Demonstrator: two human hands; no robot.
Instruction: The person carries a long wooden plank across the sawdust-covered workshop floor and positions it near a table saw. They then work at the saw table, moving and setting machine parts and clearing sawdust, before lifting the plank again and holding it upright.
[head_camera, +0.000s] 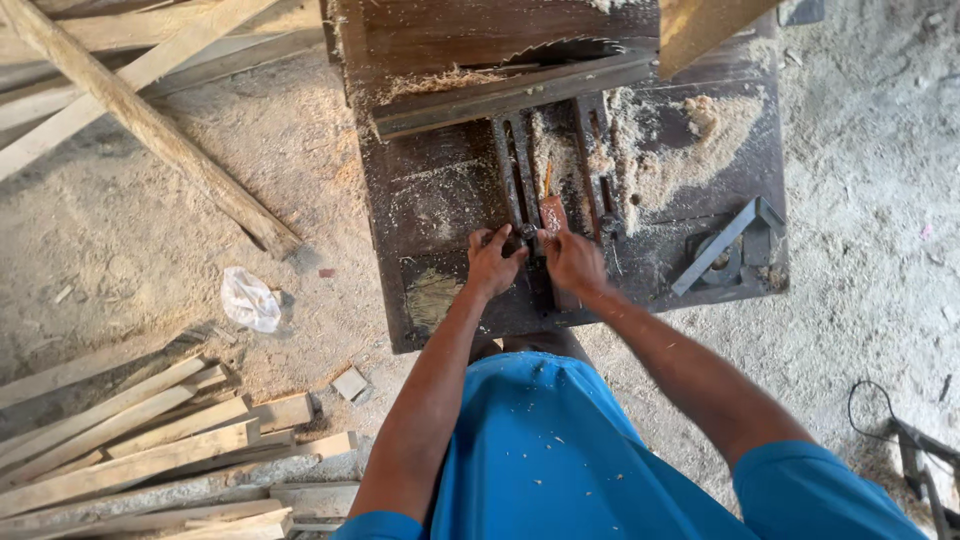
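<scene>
Head view looks straight down on a dark, sawdust-strewn wooden saw tabletop (440, 190) standing on a dusty floor. The left hand (492, 264) and the right hand (573, 262) meet at the near end of the slotted metal guide rails (518, 170) set in the tabletop. The right hand's grip is pinched on a small reddish-brown wooden block (552, 213) lying between the rails; the left hand's fingers curl against the rail just beside it, and whether they clasp anything I cannot tell. A toothed circular saw blade (570, 48) rises behind a long dark fence bar (510, 93). A metal try square (725, 250) lies right. Pale wooden planks (130, 450) are stacked on the floor left, near a crumpled white plastic bag (248, 300).
</scene>
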